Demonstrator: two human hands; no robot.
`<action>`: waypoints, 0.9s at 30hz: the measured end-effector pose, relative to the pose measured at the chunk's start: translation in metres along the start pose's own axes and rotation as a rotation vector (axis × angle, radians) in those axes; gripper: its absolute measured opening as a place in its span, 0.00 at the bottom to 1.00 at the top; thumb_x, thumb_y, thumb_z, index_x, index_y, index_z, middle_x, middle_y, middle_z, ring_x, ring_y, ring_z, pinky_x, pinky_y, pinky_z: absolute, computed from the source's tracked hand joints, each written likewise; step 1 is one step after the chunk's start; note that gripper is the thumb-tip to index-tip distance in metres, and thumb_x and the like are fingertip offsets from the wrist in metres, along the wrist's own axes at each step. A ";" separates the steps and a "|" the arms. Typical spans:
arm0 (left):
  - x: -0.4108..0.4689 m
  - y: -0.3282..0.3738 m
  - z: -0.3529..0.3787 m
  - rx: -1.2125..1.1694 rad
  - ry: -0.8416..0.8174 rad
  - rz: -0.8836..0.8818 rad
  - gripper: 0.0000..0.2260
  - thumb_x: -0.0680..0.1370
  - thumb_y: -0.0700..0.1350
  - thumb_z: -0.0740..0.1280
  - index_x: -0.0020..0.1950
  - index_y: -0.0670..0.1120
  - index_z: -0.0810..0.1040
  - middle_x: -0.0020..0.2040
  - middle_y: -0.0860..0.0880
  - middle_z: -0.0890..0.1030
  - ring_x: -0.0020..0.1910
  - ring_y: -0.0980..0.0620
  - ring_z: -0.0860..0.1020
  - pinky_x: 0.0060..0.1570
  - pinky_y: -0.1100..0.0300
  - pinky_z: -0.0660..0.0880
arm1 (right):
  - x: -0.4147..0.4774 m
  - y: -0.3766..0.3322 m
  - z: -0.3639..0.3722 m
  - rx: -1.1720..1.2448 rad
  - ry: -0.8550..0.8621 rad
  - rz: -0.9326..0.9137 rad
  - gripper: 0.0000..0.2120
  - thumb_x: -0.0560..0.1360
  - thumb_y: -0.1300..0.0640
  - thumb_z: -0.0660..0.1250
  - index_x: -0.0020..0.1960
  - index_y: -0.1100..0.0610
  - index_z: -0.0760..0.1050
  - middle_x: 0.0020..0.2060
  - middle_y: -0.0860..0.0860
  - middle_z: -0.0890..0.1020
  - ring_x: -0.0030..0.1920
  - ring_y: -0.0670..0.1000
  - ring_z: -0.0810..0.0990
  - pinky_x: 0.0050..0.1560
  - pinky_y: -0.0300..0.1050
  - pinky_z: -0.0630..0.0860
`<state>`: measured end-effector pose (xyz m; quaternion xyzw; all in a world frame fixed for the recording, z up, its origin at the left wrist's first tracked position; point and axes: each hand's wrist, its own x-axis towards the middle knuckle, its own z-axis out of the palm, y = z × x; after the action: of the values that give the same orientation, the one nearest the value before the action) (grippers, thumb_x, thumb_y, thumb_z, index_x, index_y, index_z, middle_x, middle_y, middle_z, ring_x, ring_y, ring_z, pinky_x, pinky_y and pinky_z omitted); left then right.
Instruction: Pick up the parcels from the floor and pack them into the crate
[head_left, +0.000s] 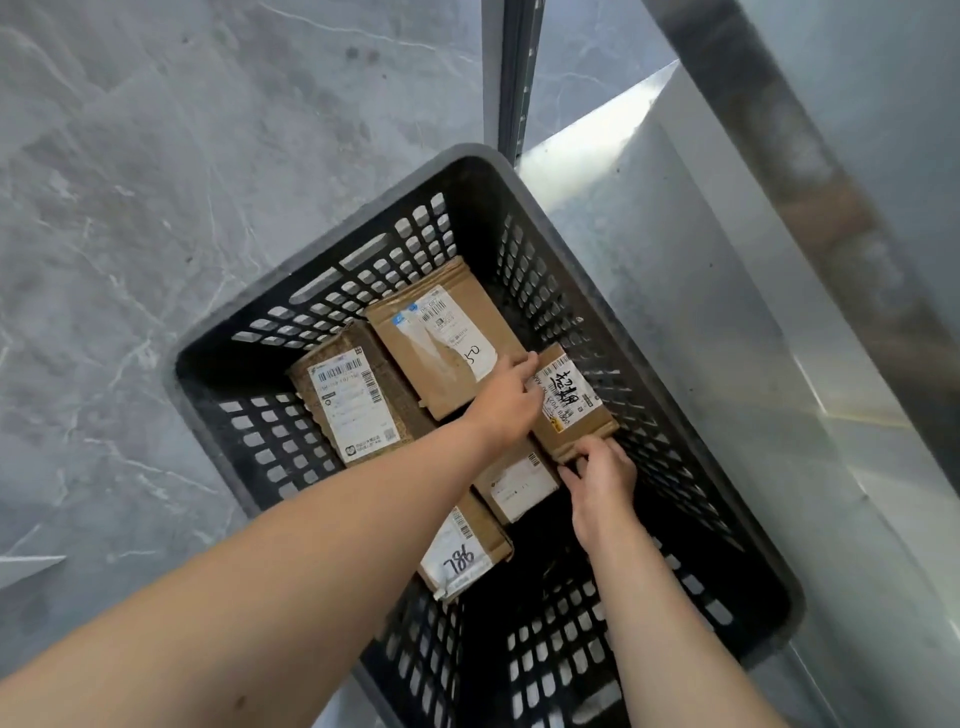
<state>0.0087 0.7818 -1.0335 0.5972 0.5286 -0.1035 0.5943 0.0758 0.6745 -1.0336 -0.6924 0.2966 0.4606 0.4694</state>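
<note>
The small brown cardboard parcel with black handwriting on its white label (569, 402) is already inside the black perforated plastic crate (322, 270). It sits close to the right-hand wall and rests partly on a flat brown parcel with a plain white label (519, 486). It has not been let go. The right hand (602, 483) pinches its near end, with the fingers curled over the edge. The left hand (506, 397) lays fairly straight, closed-up fingers on its far left corner, and looks to be steadying or nudging it more than clasping it; the left thumb is out of sight.

Three other parcels lie on the crate's bottom. A wide brown cardboard parcel with a taped white label (441, 345) sits at the far end, just beside the one being handled. A textured brown parcel with a long printed label (350, 402) lies along the left wall. A brown parcel marked with large handwritten numerals (462, 553) lies nearer the person, partly under the left forearm. That makes five parcels in the crate, and the near right part of its bottom is dark and shows none.

The packing looks well under way, and the step in hand is seating this fifth parcel and releasing it. The grey marbled floor (156, 208) to the left of the crate shows no parcel. Only part of the floor is in view, so whether any remain to be fetched cannot be told. A pale metal panel (675, 312) stands just to the crate's right.
</note>
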 end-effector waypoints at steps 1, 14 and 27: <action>0.003 -0.003 0.004 0.051 -0.004 -0.005 0.19 0.82 0.42 0.56 0.74 0.42 0.68 0.73 0.48 0.62 0.73 0.50 0.61 0.68 0.64 0.56 | 0.006 0.002 0.001 -0.078 -0.009 -0.004 0.21 0.72 0.71 0.58 0.61 0.60 0.76 0.52 0.56 0.82 0.50 0.51 0.80 0.57 0.48 0.75; -0.017 -0.007 0.017 0.300 -0.189 -0.086 0.23 0.81 0.41 0.56 0.77 0.43 0.61 0.76 0.44 0.61 0.75 0.46 0.60 0.72 0.59 0.56 | -0.001 -0.026 0.017 -1.187 -0.196 -0.051 0.17 0.77 0.56 0.60 0.63 0.61 0.75 0.58 0.58 0.80 0.56 0.57 0.78 0.50 0.44 0.74; -0.188 0.129 -0.124 0.301 0.135 0.058 0.21 0.82 0.44 0.54 0.77 0.46 0.62 0.76 0.48 0.64 0.75 0.50 0.63 0.72 0.55 0.60 | -0.264 -0.112 0.042 -0.885 -0.305 -0.413 0.20 0.81 0.61 0.55 0.71 0.55 0.71 0.68 0.50 0.74 0.67 0.50 0.72 0.63 0.42 0.67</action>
<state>-0.0360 0.8223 -0.7808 0.7000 0.5284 -0.1242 0.4641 0.0497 0.7503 -0.7556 -0.7938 -0.1419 0.5357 0.2503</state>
